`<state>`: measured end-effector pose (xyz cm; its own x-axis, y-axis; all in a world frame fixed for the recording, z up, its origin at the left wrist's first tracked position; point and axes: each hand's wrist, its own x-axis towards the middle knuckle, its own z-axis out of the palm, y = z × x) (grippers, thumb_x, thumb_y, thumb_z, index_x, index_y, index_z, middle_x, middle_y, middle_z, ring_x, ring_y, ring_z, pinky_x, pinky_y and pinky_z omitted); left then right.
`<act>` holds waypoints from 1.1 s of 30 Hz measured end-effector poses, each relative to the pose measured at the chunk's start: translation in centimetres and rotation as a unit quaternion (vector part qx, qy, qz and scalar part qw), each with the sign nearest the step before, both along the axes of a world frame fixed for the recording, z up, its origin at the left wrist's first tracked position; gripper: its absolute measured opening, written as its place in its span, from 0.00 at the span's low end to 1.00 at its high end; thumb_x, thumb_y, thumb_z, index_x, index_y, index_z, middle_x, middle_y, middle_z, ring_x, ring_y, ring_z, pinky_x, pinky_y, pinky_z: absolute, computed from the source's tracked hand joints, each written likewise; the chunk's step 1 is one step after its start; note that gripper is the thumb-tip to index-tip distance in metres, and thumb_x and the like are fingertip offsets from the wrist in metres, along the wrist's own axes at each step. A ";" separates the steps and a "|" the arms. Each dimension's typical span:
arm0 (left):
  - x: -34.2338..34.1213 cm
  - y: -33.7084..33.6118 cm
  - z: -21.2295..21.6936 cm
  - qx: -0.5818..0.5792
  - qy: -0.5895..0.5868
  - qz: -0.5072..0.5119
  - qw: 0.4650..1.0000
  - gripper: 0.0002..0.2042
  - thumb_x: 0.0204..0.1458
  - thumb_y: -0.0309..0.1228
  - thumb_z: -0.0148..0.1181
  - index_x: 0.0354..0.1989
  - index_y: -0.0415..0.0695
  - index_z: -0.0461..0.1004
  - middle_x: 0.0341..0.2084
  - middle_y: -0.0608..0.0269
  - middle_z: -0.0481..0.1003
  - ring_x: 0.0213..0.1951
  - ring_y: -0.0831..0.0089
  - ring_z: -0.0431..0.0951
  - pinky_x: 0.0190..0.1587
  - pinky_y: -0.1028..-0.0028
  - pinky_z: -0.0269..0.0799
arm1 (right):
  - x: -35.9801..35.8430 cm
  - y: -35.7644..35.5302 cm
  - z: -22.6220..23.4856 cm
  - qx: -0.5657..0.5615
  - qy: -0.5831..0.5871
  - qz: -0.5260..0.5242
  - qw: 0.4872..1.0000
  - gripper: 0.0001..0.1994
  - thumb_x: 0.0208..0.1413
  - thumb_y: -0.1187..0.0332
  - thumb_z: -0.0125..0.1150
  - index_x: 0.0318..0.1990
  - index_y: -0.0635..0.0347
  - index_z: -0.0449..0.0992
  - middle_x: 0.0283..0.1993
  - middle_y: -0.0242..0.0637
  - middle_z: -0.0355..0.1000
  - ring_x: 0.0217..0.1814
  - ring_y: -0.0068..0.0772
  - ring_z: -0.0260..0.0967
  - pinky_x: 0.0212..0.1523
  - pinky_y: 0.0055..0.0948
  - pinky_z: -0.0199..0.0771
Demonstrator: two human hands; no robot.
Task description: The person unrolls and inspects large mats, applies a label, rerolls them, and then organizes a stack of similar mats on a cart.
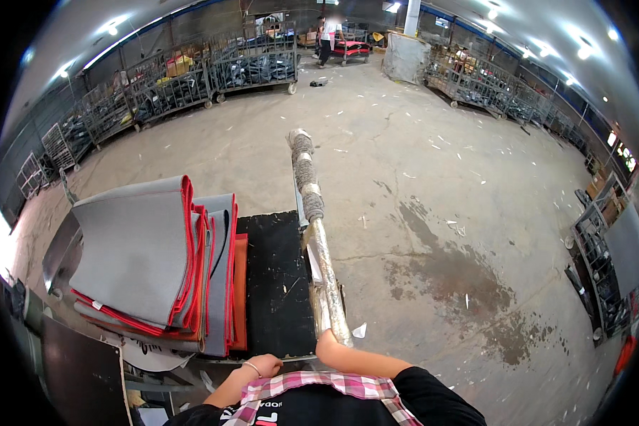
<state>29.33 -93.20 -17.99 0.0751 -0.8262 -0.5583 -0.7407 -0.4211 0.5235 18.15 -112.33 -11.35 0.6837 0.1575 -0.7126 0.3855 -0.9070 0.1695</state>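
Note:
A black tabletop (273,277) lies in front of me. My left hand (268,365), with a band at the wrist, is at its near edge; the fingers look curled, and what they hold, if anything, is hidden. My right hand (325,342) is bent at the near end of a long wrapped pole (330,284) along the table's right side; its fingers are hidden. Shiny film covers the pole's near part, and grey fibrous wrapping (307,174) its far part. To the left, grey mats (131,248) with red edging lie folded in a stack, apart from both hands.
Wheeled metal cages (255,67) full of dark goods line the far left, with more cages (476,82) at the far right. A person (328,39) stands at the back by a cart with red-edged goods (351,48). Dark wet patches (468,284) mark the concrete floor.

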 end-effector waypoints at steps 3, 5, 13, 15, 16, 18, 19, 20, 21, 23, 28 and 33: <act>-0.5 -2.5 1.5 -0.023 -0.021 0.031 0.999 0.14 0.44 0.34 0.43 0.36 0.44 0.72 0.34 0.51 0.71 0.39 0.58 0.70 0.42 0.67 0.65 | -0.2 -0.3 -0.1 0.015 0.004 0.018 1.000 0.13 0.43 0.64 0.52 0.38 0.52 0.75 0.42 0.35 0.69 0.45 0.36 0.65 0.38 0.38 0.61; -1.0 -2.5 1.7 -0.027 -0.023 0.074 0.997 0.14 0.43 0.33 0.43 0.36 0.44 0.72 0.36 0.51 0.70 0.41 0.59 0.69 0.44 0.67 0.64 | 0.2 -0.4 0.6 0.057 0.013 0.022 0.998 0.13 0.43 0.64 0.52 0.37 0.53 0.75 0.41 0.36 0.70 0.44 0.37 0.66 0.37 0.39 0.61; -7.9 -2.2 3.8 0.084 0.033 0.224 0.970 0.14 0.45 0.36 0.45 0.38 0.45 0.71 0.34 0.51 0.71 0.39 0.57 0.70 0.42 0.66 0.64 | -0.1 -0.2 -0.5 0.051 -0.007 0.060 0.997 0.14 0.39 0.63 0.53 0.35 0.55 0.75 0.37 0.37 0.71 0.40 0.39 0.68 0.33 0.40 0.64; -9.6 -2.4 2.8 0.074 0.046 0.256 0.963 0.15 0.45 0.36 0.45 0.39 0.45 0.71 0.34 0.50 0.71 0.39 0.56 0.70 0.42 0.66 0.64 | 0.2 -0.2 -3.3 -0.009 0.021 0.075 0.997 0.17 0.35 0.62 0.59 0.38 0.53 0.75 0.40 0.36 0.70 0.43 0.39 0.67 0.38 0.40 0.65; -10.2 0.2 -1.2 0.052 0.032 0.259 0.964 0.15 0.46 0.37 0.45 0.39 0.45 0.71 0.34 0.50 0.70 0.39 0.56 0.70 0.42 0.65 0.64 | 0.6 0.4 -3.7 0.015 0.011 0.057 0.998 0.19 0.33 0.62 0.61 0.38 0.53 0.75 0.41 0.35 0.70 0.44 0.37 0.66 0.39 0.39 0.66; -12.3 -0.2 -2.4 0.045 0.027 0.266 0.962 0.15 0.46 0.38 0.44 0.38 0.44 0.70 0.34 0.48 0.70 0.39 0.55 0.69 0.42 0.65 0.64 | 0.4 -0.9 -5.6 -0.051 0.062 0.142 0.987 0.19 0.33 0.61 0.61 0.39 0.52 0.74 0.42 0.34 0.70 0.44 0.35 0.67 0.39 0.38 0.66; -13.2 0.0 -2.3 0.049 0.015 0.268 0.962 0.15 0.46 0.38 0.44 0.37 0.44 0.71 0.34 0.48 0.70 0.39 0.55 0.69 0.42 0.65 0.64 | 0.4 -1.4 -6.1 -0.051 0.055 0.103 0.992 0.18 0.34 0.61 0.60 0.39 0.51 0.74 0.42 0.34 0.70 0.44 0.35 0.67 0.39 0.38 0.66; -14.2 0.4 -1.9 0.053 0.004 0.272 0.961 0.15 0.46 0.38 0.44 0.37 0.44 0.71 0.34 0.48 0.70 0.39 0.55 0.69 0.41 0.65 0.64 | 0.5 -1.8 -6.1 -0.052 0.048 0.066 0.995 0.18 0.35 0.62 0.60 0.39 0.51 0.74 0.42 0.34 0.70 0.44 0.35 0.67 0.38 0.38 0.66; -14.7 0.7 -1.6 0.005 -0.002 0.284 0.959 0.15 0.45 0.38 0.44 0.37 0.44 0.71 0.33 0.49 0.70 0.38 0.55 0.69 0.41 0.64 0.64 | 0.8 -2.1 -6.1 -0.054 0.042 0.031 0.997 0.17 0.36 0.62 0.59 0.39 0.51 0.74 0.42 0.33 0.70 0.44 0.35 0.67 0.38 0.38 0.66; -17.9 1.9 3.1 0.017 -0.024 0.345 0.938 0.14 0.44 0.36 0.43 0.33 0.44 0.71 0.31 0.49 0.71 0.36 0.54 0.69 0.39 0.63 0.65 | -1.0 -2.1 1.4 0.044 -0.002 0.094 0.995 0.13 0.43 0.63 0.51 0.38 0.49 0.75 0.41 0.33 0.70 0.43 0.35 0.67 0.36 0.36 0.66; -20.4 -0.9 8.6 -0.043 -0.056 0.403 0.912 0.12 0.41 0.33 0.43 0.29 0.43 0.72 0.29 0.49 0.71 0.34 0.53 0.70 0.37 0.63 0.66 | -2.5 -7.9 4.6 0.024 0.016 0.075 0.997 0.15 0.41 0.57 0.51 0.37 0.48 0.75 0.42 0.32 0.70 0.44 0.33 0.67 0.36 0.37 0.66; -23.3 0.5 6.5 -0.037 0.034 0.409 0.911 0.12 0.41 0.33 0.46 0.31 0.43 0.72 0.29 0.50 0.71 0.33 0.54 0.71 0.36 0.64 0.66 | -4.2 -9.3 6.8 -0.009 0.054 0.034 0.998 0.17 0.42 0.59 0.50 0.41 0.50 0.73 0.46 0.34 0.67 0.46 0.33 0.66 0.38 0.35 0.66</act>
<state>6.04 -92.67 -11.52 0.6502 -0.5450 -0.5293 -0.1589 -0.7788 0.6068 13.99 -121.68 -4.53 0.5901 0.1870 -0.7853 0.4634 -0.8751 0.1398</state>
